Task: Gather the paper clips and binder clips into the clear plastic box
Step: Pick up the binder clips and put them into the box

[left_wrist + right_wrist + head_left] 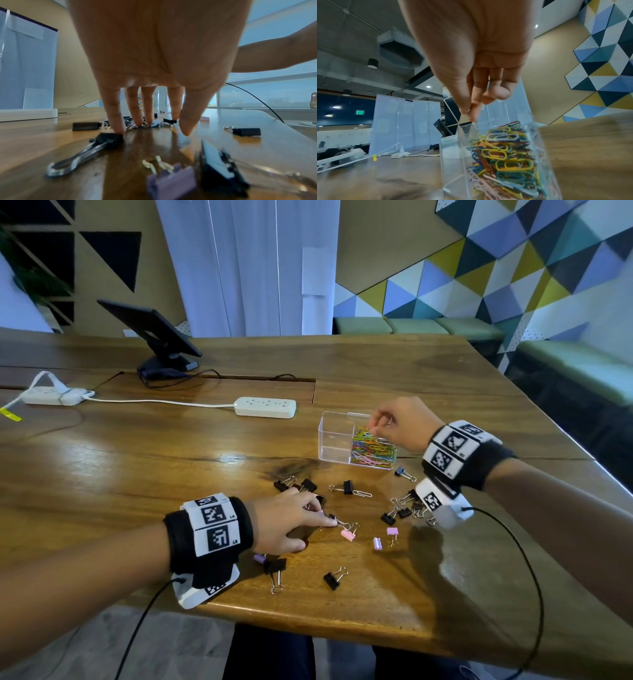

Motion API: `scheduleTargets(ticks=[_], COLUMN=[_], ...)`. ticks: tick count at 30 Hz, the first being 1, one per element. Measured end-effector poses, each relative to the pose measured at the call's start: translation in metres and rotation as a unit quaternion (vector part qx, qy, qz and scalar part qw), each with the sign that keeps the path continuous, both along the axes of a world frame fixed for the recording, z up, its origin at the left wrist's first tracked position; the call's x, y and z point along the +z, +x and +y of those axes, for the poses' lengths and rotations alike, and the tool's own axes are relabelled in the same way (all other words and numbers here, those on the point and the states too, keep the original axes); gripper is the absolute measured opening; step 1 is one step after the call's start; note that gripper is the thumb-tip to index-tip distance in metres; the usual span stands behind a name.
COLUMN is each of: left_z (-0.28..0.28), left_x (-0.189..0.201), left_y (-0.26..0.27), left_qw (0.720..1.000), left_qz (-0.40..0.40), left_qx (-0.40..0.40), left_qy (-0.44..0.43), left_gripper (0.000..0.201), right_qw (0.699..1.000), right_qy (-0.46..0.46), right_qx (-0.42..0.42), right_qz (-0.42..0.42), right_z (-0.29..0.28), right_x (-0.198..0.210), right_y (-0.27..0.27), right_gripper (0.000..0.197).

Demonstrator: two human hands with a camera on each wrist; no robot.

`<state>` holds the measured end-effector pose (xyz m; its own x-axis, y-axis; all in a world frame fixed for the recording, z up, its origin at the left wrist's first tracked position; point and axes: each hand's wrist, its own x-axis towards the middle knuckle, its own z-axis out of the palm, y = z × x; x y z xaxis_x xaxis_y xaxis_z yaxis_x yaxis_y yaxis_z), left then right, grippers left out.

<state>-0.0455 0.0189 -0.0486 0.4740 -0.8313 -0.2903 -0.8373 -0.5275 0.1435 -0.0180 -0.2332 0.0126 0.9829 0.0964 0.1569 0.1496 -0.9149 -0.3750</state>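
The clear plastic box (337, 436) stands on the wooden table, its right compartment heaped with coloured paper clips (373, 448) (505, 155). My right hand (371, 424) (470, 115) hovers over that heap, thumb and forefinger pinched on what looks like a thin pale paper clip. Black, pink and purple binder clips (347, 534) lie scattered in front of the box. My left hand (313, 534) (150, 128) reaches into them with straight fingers, the tips touching clips on the wood. One white paper clip (362, 493) lies loose near a black binder clip (347, 487).
A cluster of black binder clips (407, 508) lies under my right wrist. Behind the box sit a white power strip (265, 406), a second strip (51, 396) at far left and a tablet on a stand (154, 333). The table's front edge (308, 621) is close.
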Motion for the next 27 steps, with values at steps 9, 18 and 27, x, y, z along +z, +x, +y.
scheduleTargets(ticks=[9,18,27], left_z=[-0.002,-0.018,-0.048], left_x=[-0.002,0.008,0.013], left_y=[0.013,0.032,0.048], left_qw=[0.998,0.989,0.983], left_qz=[-0.014,-0.029,-0.034], left_qx=[0.047,0.095,0.121], left_qy=[-0.032,-0.109,-0.133], left_gripper=[0.051,0.036,0.024], right_qw=[0.999,0.997,0.986], right_qy=[-0.003,-0.067,-0.107], right_qx=[-0.031,0.029,0.046], right_qz=[-0.013,-0.026,0.122], right_z=[0.017,0.006,0.005], right_x=[-0.011,-0.027,-0.048], right_y=[0.033,-0.013,-0.030], right_gripper=[0.011,0.016,0.017])
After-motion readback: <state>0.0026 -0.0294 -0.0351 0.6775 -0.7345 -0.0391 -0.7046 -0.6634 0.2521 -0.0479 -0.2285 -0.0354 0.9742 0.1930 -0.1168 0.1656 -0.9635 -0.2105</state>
